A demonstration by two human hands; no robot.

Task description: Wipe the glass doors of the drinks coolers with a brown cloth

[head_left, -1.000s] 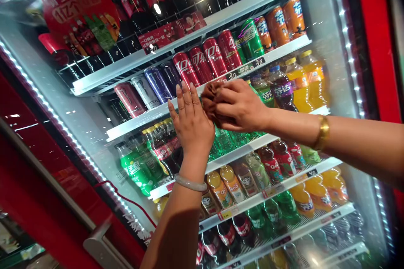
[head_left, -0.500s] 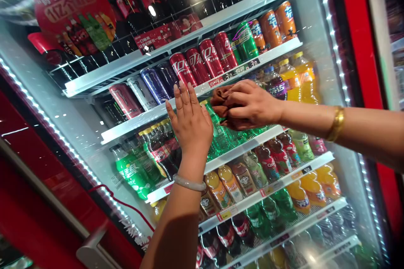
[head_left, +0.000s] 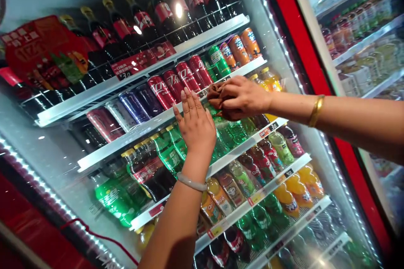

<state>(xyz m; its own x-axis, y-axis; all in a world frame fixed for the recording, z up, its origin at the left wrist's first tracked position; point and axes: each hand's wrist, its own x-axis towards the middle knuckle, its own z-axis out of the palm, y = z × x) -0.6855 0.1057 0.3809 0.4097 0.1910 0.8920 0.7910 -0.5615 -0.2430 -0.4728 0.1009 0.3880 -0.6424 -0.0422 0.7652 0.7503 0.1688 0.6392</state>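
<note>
In front of a glass-fronted drinks fridge (head_left: 172, 109), my left hand (head_left: 197, 128) lies flat with its fingers stretched out, palm toward the glass. A pale bangle (head_left: 191, 182) circles that wrist. Just to its right, my right hand (head_left: 241, 96) grips a bunched brown cloth (head_left: 217, 94) near the glass. The cloth's far side is hidden by the fingers. On my right wrist sits a gold bracelet (head_left: 316, 110). Behind the hands, red cola cans (head_left: 186, 76) and green bottles (head_left: 233, 130) show through the glass.
Dark cola bottles (head_left: 160, 8) line the top shelf behind a round red sign (head_left: 44, 52). LED strips run along both sides of the fridge. A red cord (head_left: 104, 237) hangs at lower left. Another stocked shelf unit (head_left: 362, 29) stands to the right, beyond the red frame (head_left: 303, 38).
The view has shifted, bringing the right-hand shelves and more top bottles into sight. My hands stay close together, the left still flat and the right still holding the cloth.
</note>
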